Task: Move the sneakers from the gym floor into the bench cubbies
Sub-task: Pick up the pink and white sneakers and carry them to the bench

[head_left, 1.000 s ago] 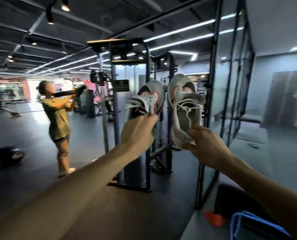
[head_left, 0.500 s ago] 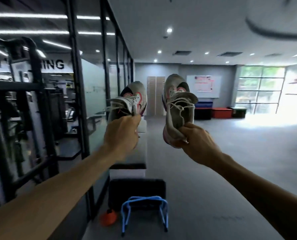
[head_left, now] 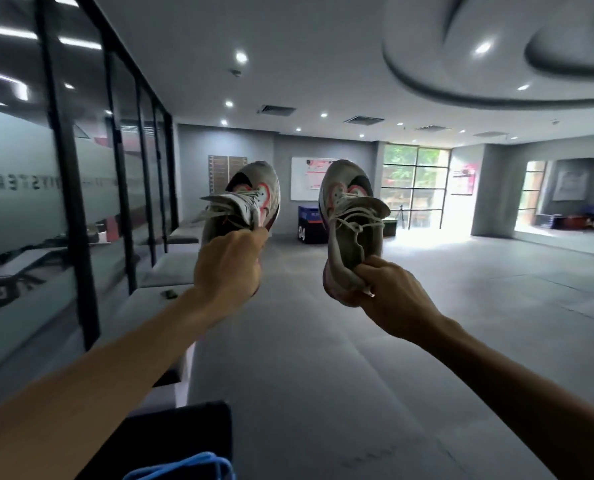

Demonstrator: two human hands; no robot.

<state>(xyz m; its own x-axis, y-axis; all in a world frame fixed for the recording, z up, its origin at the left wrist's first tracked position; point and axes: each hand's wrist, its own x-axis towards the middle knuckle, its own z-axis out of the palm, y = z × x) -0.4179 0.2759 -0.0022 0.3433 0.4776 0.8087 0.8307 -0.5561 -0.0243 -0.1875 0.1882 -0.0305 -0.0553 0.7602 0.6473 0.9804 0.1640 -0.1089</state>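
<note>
**Surroundings: gym hall, non-task items**

Glass partition (head_left: 22,188) with black frames runs along nine o'clock, bearing blurred frosted lettering. Whiteboard (head_left: 306,178) on the far wall at twelve o'clock. Dark plyo box (head_left: 309,225) stands on the floor below it, marked with a number. Large window (head_left: 415,187) at one o'clock, foliage outside. Recessed ceiling lights (head_left: 241,57) lit overhead. Blue tubing (head_left: 184,467) at six o'clock, partly cut off.
</note>
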